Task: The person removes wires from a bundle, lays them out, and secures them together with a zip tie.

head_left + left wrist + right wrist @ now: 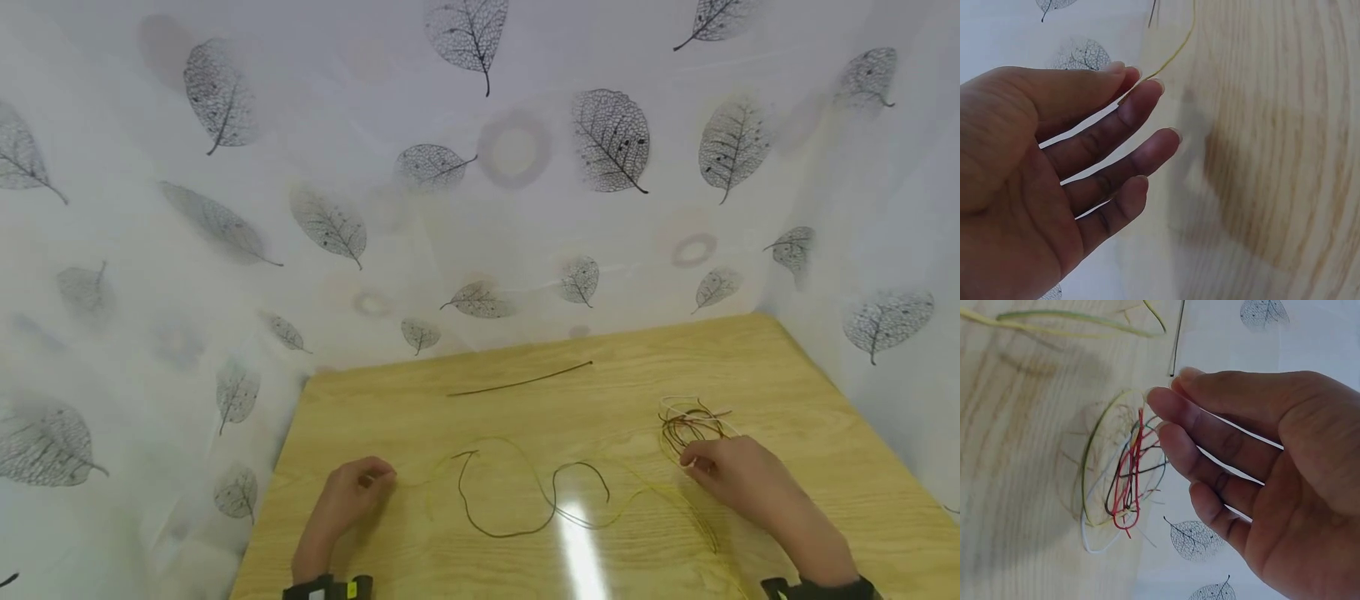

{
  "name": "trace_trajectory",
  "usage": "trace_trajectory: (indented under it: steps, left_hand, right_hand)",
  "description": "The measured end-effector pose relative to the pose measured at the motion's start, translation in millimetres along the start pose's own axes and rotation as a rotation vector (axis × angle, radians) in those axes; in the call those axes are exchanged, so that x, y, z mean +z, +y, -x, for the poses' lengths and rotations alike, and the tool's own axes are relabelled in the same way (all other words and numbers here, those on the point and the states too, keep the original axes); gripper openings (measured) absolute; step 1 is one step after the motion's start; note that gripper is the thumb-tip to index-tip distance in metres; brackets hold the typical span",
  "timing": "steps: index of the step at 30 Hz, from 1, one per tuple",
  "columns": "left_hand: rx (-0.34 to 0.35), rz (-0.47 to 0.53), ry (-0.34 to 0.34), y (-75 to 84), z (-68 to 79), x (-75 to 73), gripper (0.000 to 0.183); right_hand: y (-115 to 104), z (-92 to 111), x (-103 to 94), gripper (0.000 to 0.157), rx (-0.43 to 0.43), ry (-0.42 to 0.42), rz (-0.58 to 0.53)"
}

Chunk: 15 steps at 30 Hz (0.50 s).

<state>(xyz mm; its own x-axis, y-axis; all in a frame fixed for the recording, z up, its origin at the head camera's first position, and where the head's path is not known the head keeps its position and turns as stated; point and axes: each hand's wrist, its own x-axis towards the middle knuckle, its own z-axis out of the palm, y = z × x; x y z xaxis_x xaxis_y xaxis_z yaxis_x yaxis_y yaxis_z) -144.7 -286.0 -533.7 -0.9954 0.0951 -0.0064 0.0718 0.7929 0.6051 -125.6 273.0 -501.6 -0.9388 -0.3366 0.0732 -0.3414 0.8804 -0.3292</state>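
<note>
My left hand (352, 492) is raised over the left side of the table. Its thumb and fingertips pinch the end of a thin yellow cord (1179, 47), which curves away across the tabletop. At the right, my right hand (742, 479) hovers beside a loose tangle of red, black, white, green and yellow cords (1125, 481). A yellow strand (1088, 459) from this tangle runs up to its bunched fingertips and looks pinched there, though the contact is partly hidden. Between the hands a dark cord (506, 535) lies in an S-shaped curve, crossing the yellow one.
Further back lies a nearly straight dark cord (521, 384). Several yellow strands (697, 521) spread near the front right. The wooden table (375, 408) meets white leaf-printed sheeting (517, 225) at its back and sides. A light reflection shines on the front of the tabletop.
</note>
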Motion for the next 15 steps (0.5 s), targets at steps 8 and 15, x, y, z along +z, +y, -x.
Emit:
trace_trajectory:
  steps: [8, 15]
  left_hand:
    - [-0.025, -0.033, -0.011, 10.8, 1.7, -9.7, 0.011]
    - [0.114, -0.068, 0.038, 42.1, -7.7, -22.1, 0.015]
  right_hand:
    - [18.4, -11.5, -15.8, 0.015, 0.041, 0.168, 0.064]
    - [31.9, -29.0, -9.0, 0.023, 0.039, 0.187, 0.09]
